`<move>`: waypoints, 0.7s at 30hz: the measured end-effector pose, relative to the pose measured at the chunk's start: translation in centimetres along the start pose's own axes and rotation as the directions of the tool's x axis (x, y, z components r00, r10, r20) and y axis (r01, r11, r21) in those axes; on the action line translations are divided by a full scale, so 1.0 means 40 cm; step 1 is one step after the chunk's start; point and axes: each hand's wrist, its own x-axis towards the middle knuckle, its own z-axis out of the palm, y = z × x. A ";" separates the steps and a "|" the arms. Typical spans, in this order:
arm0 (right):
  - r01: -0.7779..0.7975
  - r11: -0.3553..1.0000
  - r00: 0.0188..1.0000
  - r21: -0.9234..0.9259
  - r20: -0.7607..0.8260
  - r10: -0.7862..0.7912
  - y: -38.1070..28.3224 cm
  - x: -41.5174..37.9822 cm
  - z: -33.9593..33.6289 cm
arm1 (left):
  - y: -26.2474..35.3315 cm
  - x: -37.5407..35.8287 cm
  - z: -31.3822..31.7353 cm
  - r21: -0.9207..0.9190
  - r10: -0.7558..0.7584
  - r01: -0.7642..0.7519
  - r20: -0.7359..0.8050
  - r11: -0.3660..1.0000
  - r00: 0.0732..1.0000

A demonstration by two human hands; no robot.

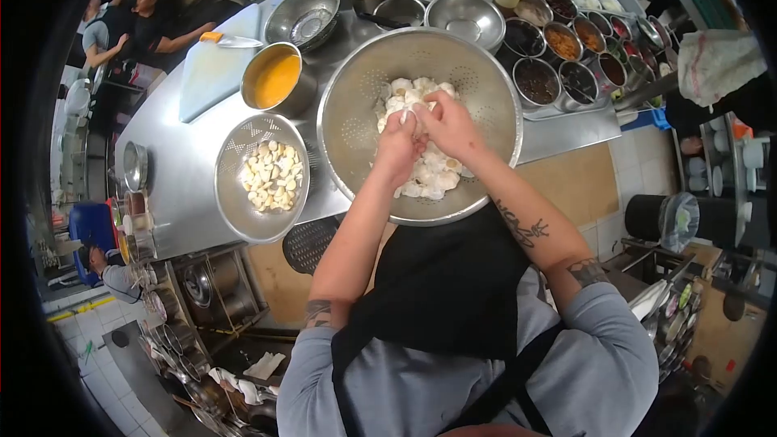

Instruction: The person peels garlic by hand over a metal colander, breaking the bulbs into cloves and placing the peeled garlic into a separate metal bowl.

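Both hands meet over a large metal colander point(340, 137), which holds a pile of garlic point(429, 178) with white papery skin. My left hand point(398, 147) has its fingers pinched around a small white garlic clove point(409, 118). Right beside it, my right hand point(450, 128) is closed, thumb and fingers pressing at the same clove; the fingers partly cover it. To the left stands a smaller colander point(231, 186) with pale peeled garlic cloves point(273, 176) inside.
Behind the small colander is a pot of orange-yellow liquid point(275, 81). A knife with an orange handle point(212, 36) lies on a white cutting board point(206, 85). Metal bowls point(465, 20) and containers of ingredients point(562, 42) crowd the back and right. Other people point(154, 24) stand at the far left.
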 end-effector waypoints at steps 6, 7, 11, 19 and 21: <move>-0.108 0.986 0.985 0.129 0.148 0.089 -0.003 -0.003 0.057 | -0.001 -0.013 0.016 0.201 0.136 -0.110 -0.119 0.973 0.984; -0.037 0.994 0.992 0.101 0.126 0.024 -0.011 -0.007 0.056 | -0.007 -0.003 0.009 0.184 0.146 -0.122 -0.122 0.975 0.982; 0.161 0.986 0.987 -0.044 -0.022 -0.162 0.002 -0.008 0.062 | 0.006 0.003 0.002 -0.047 0.002 -0.003 -0.018 0.999 1.000; 0.080 0.959 0.997 0.273 -0.017 -0.078 0.024 0.002 0.033 | 0.055 -0.004 -0.016 -0.260 0.014 0.053 0.249 0.964 0.968; 0.105 0.905 0.990 0.413 -0.128 -0.056 0.050 0.007 0.055 | 0.051 0.009 -0.032 -0.269 0.033 0.043 0.271 0.962 0.962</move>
